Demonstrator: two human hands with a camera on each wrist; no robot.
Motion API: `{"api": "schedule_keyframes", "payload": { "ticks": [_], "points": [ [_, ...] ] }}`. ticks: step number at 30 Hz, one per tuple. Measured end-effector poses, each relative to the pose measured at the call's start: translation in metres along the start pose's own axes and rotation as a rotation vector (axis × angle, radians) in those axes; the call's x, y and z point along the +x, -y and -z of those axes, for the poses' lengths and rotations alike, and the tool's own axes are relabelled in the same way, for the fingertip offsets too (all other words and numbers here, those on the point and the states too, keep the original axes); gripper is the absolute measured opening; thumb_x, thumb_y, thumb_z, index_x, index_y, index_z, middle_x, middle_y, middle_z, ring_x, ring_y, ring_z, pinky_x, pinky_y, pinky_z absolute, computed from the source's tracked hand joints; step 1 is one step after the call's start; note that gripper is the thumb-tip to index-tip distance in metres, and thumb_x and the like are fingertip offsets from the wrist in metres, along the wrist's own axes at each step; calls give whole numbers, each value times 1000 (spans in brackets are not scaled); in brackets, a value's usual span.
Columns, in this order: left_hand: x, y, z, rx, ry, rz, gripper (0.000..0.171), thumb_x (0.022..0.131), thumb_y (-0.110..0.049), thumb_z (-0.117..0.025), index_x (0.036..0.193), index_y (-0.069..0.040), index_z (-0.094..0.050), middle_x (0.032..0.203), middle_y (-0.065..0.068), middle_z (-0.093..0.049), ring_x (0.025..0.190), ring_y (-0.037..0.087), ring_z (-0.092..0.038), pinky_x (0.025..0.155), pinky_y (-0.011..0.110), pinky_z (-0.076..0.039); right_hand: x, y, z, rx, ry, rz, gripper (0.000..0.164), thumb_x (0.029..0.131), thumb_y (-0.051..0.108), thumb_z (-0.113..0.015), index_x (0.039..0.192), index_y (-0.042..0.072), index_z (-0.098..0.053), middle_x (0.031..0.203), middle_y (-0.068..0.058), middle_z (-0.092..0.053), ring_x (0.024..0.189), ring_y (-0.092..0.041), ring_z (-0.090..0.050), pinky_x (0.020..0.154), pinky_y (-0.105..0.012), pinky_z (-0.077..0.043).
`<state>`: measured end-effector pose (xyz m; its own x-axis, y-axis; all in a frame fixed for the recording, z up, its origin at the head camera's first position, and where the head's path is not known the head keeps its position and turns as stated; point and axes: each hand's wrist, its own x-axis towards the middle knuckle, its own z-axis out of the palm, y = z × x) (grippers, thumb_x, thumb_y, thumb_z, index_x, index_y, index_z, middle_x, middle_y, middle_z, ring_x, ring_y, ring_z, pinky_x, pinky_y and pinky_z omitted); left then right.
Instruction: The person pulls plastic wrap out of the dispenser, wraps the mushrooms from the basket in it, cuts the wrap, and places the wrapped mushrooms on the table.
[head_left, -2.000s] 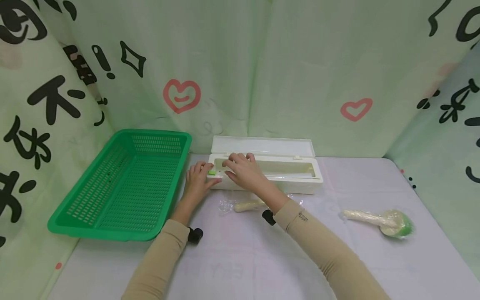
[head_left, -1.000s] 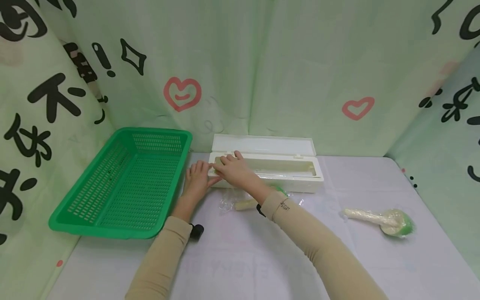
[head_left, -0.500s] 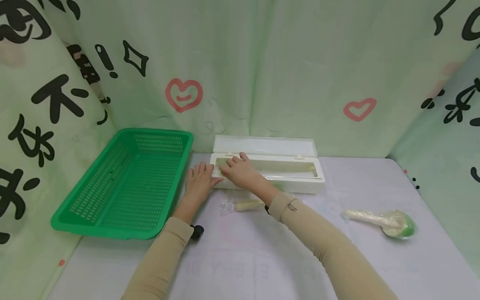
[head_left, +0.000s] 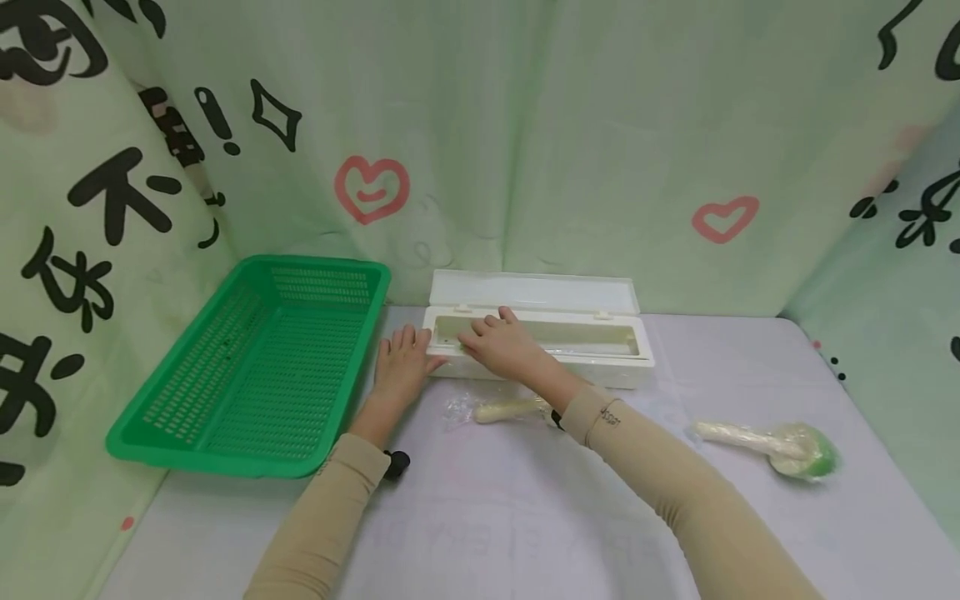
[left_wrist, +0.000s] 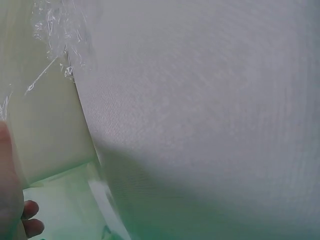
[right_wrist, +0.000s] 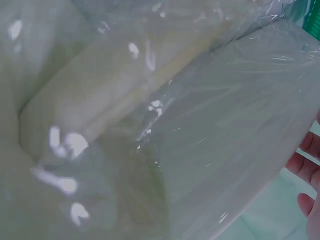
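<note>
A long white cling film dispenser stands at the back of the table with its lid raised. My left hand rests on its left end, fingers straight. Over the front edge, my right hand pinches the small green slide cutter, mostly hidden under the fingertips. In front lies a cream-handled utensil under loose clear film, partly covered by my right forearm. The right wrist view shows the film stretched from the dispenser over the utensil.
A green plastic basket stands on the left. To the right lies another cream-handled utensil with a green-edged round head, wrapped in film. A patterned curtain hangs right behind the dispenser.
My right hand reached the green slide cutter at the dispenser's left end, then moved right along the front edge with it. My left hand stays at the left end.
</note>
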<state>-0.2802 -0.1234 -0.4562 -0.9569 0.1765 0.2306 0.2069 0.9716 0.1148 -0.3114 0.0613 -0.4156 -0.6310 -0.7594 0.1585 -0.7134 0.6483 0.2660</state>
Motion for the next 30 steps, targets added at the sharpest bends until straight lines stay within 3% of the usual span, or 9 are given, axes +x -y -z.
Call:
{"api": "schedule_keyframes", "payload": {
  "ticks": [6,19,24,30],
  "points": [
    [1,-1,-1,0,3,6,48,88,-47,-49,113,-6,-46,98,12,-43,93,29,-41,78,41,-32,-4,-4,-1,19,-41,26,15,95,30,-47,102,19,-55,90,-3,-55,83,-23,-56,82,-41,-35],
    [1,-5,0,-7,5,12,47,86,-47,-50,111,-7,-45,96,11,-42,92,29,-41,77,41,-32,-13,-12,-2,39,-26,30,14,95,29,-46,100,18,-53,87,-2,-55,79,-23,-55,78,-39,-33],
    [3,-6,-2,-19,14,3,48,87,-48,-49,111,-7,-45,96,11,-41,92,29,-41,77,41,-32,-24,-22,-2,46,-42,41,14,95,28,-47,98,16,-53,84,-3,-55,78,-24,-56,78,-40,-34],
    [2,-5,0,-38,25,29,46,87,-46,-51,110,-6,-44,97,11,-41,95,30,-41,79,43,-32,-47,-38,0,40,22,19,13,95,29,-48,99,17,-52,82,-1,-51,76,-23,-53,81,-41,-33]
  ]
}}
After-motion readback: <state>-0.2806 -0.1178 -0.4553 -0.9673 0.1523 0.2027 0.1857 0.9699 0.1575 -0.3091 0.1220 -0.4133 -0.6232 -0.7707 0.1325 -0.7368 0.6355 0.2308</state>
